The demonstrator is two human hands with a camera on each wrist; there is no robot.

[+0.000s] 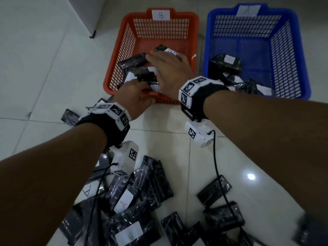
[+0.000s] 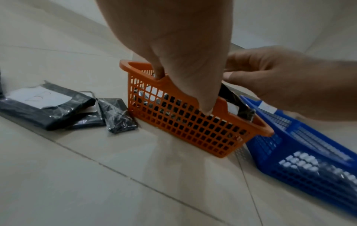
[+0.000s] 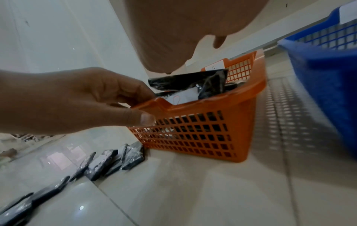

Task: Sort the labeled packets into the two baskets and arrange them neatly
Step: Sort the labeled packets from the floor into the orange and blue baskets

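Both hands are at the orange basket (image 1: 124, 50) labelled B, left of the blue basket (image 1: 221, 13) labelled A. My left hand (image 1: 136, 93) curls over its near rim, thumb outside the wall (image 2: 182, 91), fingers inside. My right hand (image 1: 168, 70) lies flat with straight fingers on the black, white-labelled packets (image 1: 134, 59) in that basket. Whether the left fingers also touch a packet is hidden. Several more packets (image 1: 227, 63) lie in the blue basket. A loose pile of packets (image 1: 134, 192), some marked A or B, covers the floor near me.
A white cabinet foot (image 1: 92, 35) stands at the far left. A few packets (image 2: 48, 105) lie on the tiles left of the orange basket (image 2: 183, 130). A floor grate (image 3: 280, 114) runs between the baskets. Black cables (image 1: 218, 166) hang from both wrists.
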